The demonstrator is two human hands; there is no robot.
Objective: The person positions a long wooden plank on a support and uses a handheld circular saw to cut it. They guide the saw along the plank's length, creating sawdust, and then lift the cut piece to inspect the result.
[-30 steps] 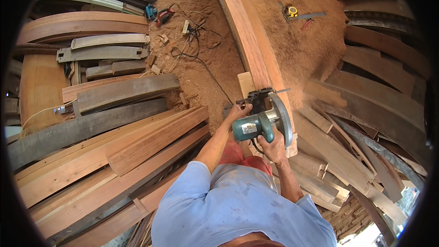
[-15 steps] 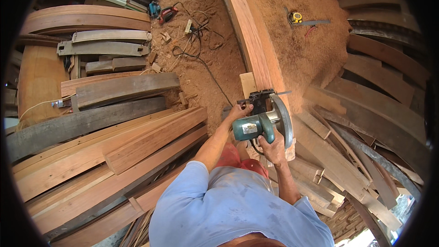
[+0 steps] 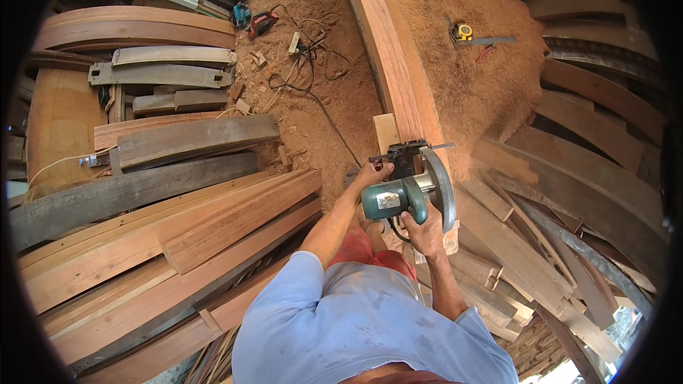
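A green circular saw (image 3: pixel 382 201) with a silver blade guard (image 3: pixel 442 188) rests over the near part of a long reddish plank (image 3: pixel 391 43). My left hand (image 3: pixel 373 176) has its fingers wrapped on the front of the saw, by its black base. My right hand (image 3: pixel 425 231) grips the saw's rear handle. A thin metal bar (image 3: pixel 445 146) sticks out to the right from the base. A short pale wood piece (image 3: pixel 385 128) lies against the plank's left side, just beyond the saw. The blade and the underside of the base are hidden.
Stacked timber (image 3: pixel 185 130) fills the left, more boards (image 3: pixel 590 121) the right. On the sawdust-covered ground lie a teal power tool (image 3: pixel 240 16), a red one (image 3: pixel 262 23), a power strip (image 3: pixel 294 43), tangled black cord (image 3: pixel 316 103) and a yellow tape measure (image 3: pixel 464 33) beside a metal rule.
The view has shifted slightly. Both hands keep their grip, and the saw stays in nearly the same place on the plank.
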